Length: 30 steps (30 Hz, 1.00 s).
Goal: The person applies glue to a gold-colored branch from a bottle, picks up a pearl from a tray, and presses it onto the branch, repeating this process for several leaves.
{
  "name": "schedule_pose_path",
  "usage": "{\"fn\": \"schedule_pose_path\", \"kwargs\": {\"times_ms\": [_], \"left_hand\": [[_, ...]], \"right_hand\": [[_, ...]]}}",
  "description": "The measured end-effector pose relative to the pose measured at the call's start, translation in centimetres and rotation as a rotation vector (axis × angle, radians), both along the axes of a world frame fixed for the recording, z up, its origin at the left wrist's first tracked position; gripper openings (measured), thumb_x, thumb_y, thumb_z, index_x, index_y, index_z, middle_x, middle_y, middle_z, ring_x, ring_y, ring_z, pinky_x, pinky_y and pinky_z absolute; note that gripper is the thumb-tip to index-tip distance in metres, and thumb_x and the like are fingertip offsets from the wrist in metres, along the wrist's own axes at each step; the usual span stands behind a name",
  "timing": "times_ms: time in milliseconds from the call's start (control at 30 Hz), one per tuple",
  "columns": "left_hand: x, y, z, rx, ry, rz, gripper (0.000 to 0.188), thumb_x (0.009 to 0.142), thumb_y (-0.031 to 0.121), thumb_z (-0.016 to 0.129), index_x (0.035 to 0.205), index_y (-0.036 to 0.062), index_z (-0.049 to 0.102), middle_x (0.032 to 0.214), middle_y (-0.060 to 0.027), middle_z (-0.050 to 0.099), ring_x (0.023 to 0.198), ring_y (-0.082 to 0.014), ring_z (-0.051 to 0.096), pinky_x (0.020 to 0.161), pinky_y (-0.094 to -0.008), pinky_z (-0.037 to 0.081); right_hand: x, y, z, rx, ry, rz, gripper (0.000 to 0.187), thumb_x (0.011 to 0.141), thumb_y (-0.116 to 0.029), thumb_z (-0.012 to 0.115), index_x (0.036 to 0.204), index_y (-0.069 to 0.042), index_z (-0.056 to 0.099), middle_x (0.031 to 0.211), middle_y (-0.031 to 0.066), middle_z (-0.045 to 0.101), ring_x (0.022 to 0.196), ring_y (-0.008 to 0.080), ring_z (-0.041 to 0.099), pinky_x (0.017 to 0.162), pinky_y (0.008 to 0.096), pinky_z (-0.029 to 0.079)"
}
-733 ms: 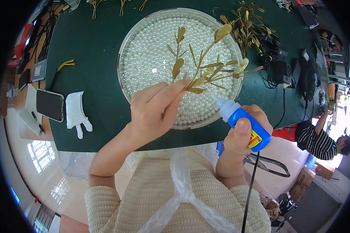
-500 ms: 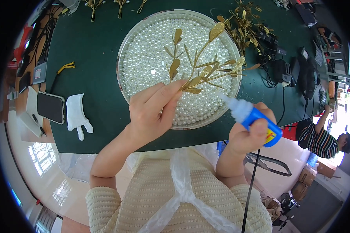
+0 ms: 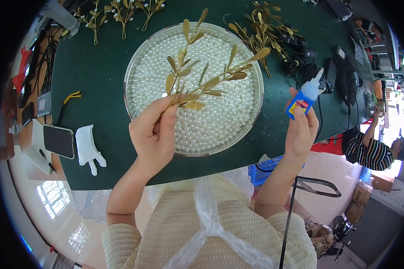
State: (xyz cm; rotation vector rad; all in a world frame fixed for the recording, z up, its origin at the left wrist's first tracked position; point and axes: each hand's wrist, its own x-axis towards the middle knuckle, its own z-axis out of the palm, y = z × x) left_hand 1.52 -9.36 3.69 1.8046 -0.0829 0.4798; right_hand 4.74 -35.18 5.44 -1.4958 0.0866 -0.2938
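Note:
My left hand (image 3: 153, 134) pinches the stem end of a gold leaf branch (image 3: 195, 96), whose two arms spread over a round tray (image 3: 127, 85) of white pearl beads (image 3: 220, 130). Off the tray's right side, my right hand (image 3: 303, 130) is wrapped round a small blue glue bottle (image 3: 299, 105). Its pale nozzle points up and to the right, away from the branch.
Gold branches with pearls (image 3: 123, 18) lie at the far left, and a bunch of gold branches (image 3: 265, 33) at the far right. A phone (image 3: 59, 141), a white glove (image 3: 89, 145) and yellow-handled pliers (image 3: 72, 96) lie left. Black adapters (image 3: 345, 85) with cables lie right.
My right hand has carried the glue bottle up and right, away from the branch, and turned its nozzle upward. My left hand has turned the branch and shifted left in the picture.

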Motion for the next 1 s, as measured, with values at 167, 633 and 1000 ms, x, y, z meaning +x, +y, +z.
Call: {"fn": "schedule_pose_path", "kwargs": {"times_ms": [167, 633, 1000], "left_hand": [[-0.2, 0.3, -0.1, -0.074, 0.083, 0.017, 0.016, 0.084, 0.001, 0.048, 0.095, -0.0037, 0.058, 0.068, 0.0018, 0.053, 0.050, 0.0003, 0.031, 0.043, -0.0149, 0.023], [0.1, 0.4, -0.5, -0.099, 0.064, 0.022, 0.016, 0.084, 0.002, 0.048, 0.095, -0.0035, 0.058, 0.064, 0.0047, 0.048, 0.048, 0.0011, 0.027, 0.042, -0.0154, 0.019], [-0.1, 0.4, 0.1, -0.069, 0.140, 0.019, 0.019, 0.087, 0.009, 0.049, 0.099, -0.0027, 0.056, 0.064, 0.0053, 0.044, 0.052, 0.0000, 0.031, 0.046, -0.0153, 0.023]], "right_hand": [[3.2, -1.3, -2.4, -0.353, 0.024, -0.126, 0.024, 0.071, -0.009, 0.067, 0.091, 0.001, 0.058, 0.085, 0.0050, 0.059, 0.078, 0.0096, 0.052, 0.073, 0.0239, 0.041], [3.4, -2.2, -4.3, -0.992, -0.154, -0.318, 0.036, 0.065, -0.015, 0.070, 0.096, -0.001, 0.057, 0.087, 0.0111, 0.058, 0.081, 0.0249, 0.055, 0.075, 0.0330, 0.042], [1.3, 6.8, -0.9, -1.069, -0.285, 0.457, 0.011, 0.065, -0.007, 0.063, 0.075, -0.009, 0.061, 0.074, 0.0025, 0.055, 0.077, 0.0218, 0.050, 0.069, 0.0325, 0.035]]}}
